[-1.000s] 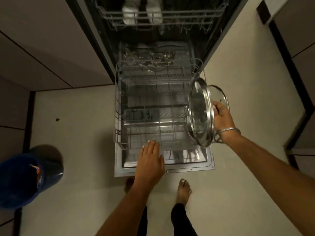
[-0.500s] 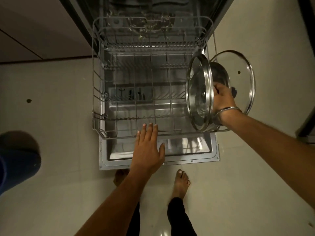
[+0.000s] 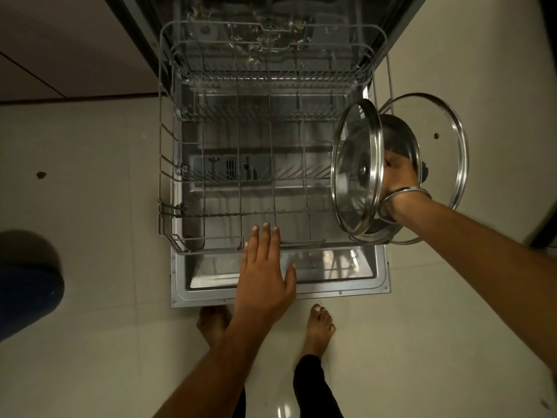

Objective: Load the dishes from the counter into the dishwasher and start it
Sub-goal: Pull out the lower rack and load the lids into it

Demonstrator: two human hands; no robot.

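Head view, looking straight down at the dishwasher, so going left to right. Far left on the floor there's a dark blue bin (image 3: 27,291), well apart from everything and not part of this. Then the open dishwasher door (image 3: 280,285) lying flat, with the lower rack (image 3: 168,188) pulled out over it and nothing in it yet, tines all free.

The left hand (image 3: 265,276) is flat above the near rim of the rack, fingers (image 3: 266,236) straight and close together, thumb out to the side, holding nothing. My guess is it's there to steady the rack or keep it from rolling while the other hand loads, though I can't tell if it actually touches the wire.

Over on the right side, the right hand (image 3: 398,176) holds a bunch of glass lids (image 3: 355,170) on edge at the rack's right side. Fingers are curled in between them, looks like around the knobs. Holding them upright makes sense since lids slot between tines that way. There's a bigger outer lid (image 3: 452,152) hanging out past the rack over the floor, and possibly a third one sandwiched in the middle, hard to say through the glass. A metal bangle (image 3: 404,194) sits on that wrist.

So the dishes are still in hand, nothing loaded.
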